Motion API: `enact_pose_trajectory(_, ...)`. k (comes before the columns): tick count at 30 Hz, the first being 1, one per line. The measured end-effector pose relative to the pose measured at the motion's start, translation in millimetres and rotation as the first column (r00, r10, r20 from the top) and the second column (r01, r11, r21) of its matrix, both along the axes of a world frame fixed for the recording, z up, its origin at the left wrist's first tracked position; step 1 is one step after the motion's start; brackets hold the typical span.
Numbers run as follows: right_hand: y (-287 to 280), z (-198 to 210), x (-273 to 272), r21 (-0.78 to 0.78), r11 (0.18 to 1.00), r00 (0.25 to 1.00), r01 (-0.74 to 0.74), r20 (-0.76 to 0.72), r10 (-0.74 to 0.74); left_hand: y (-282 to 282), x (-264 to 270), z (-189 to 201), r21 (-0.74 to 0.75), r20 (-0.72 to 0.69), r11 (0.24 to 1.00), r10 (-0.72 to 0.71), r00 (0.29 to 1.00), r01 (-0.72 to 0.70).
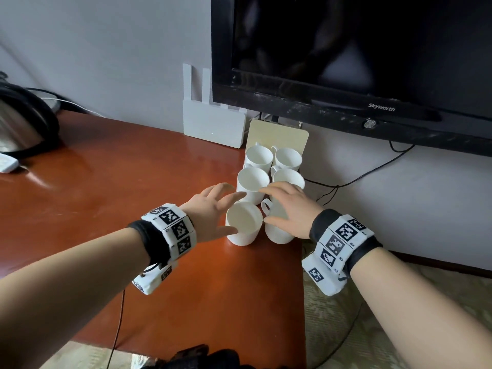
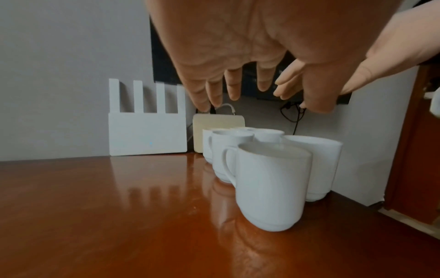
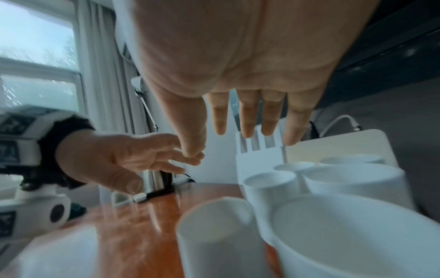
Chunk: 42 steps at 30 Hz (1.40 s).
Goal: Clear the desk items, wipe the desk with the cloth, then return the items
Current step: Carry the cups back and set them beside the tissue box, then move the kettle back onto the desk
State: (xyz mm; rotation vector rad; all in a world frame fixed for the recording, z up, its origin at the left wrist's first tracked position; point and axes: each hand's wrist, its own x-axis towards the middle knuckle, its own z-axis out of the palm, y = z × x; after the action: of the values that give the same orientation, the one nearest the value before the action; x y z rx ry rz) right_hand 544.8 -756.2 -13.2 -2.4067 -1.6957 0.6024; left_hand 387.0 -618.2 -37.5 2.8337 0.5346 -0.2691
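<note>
Several white mugs stand in two rows at the right edge of the red-brown desk [image 1: 119, 198]. My left hand [image 1: 213, 209] hovers over the front left mug [image 1: 243, 225] with its fingers spread; in the left wrist view that hand [image 2: 238, 47] is clear above this mug [image 2: 273, 186]. My right hand [image 1: 288, 207] is spread over the front right mug [image 1: 277, 233] and hides its rim. In the right wrist view its fingers [image 3: 247, 116] are straight above the mugs [image 3: 357, 235]. Neither hand holds anything. No cloth is in view.
A white router [image 1: 213, 123] and a cream box [image 1: 277, 133] lean on the wall behind the mugs. A black TV [image 1: 346, 49] hangs above them. A steel kettle [image 1: 21, 121] and a small white device [image 1: 8, 162] sit far left. Cables [image 1: 346, 182] trail down the wall right of the desk.
</note>
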Motion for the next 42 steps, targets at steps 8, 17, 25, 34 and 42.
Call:
enact_pose_trajectory(8,49.1,33.9,-75.1,0.133,0.974,0.982,-0.183,-0.02,0.187,45.7,-101.2,26.0,-0.019,0.178,0.999,-0.034,0.984,0.038)
enact_pose_trajectory(17,169.4,50.4,-198.1,0.103,0.938,0.942,-0.331,0.09,0.323,150.9,-247.4,36.0,0.0,0.189,0.999,-0.046,0.981,0.047)
enact_pose_trajectory(25,273.5,48.0,-292.2,0.073,0.963,0.963,-0.261,0.085,0.254,269.0,-373.8,43.9,0.025,0.146,0.997,0.075,0.986,-0.079)
enact_pose_trajectory(34,333.1,58.0,-315.3,0.029,0.974,0.972,-0.225,0.079,0.222,339.7,-427.1,47.9,-0.057,0.242,0.947,0.319,0.916,-0.315)
enact_pose_trajectory(42,391.1,62.7,-304.4,0.037,0.987,0.988,-0.153,0.034,0.152,402.6,-418.6,58.6,-0.126,0.192,0.879,0.476,0.858,-0.46)
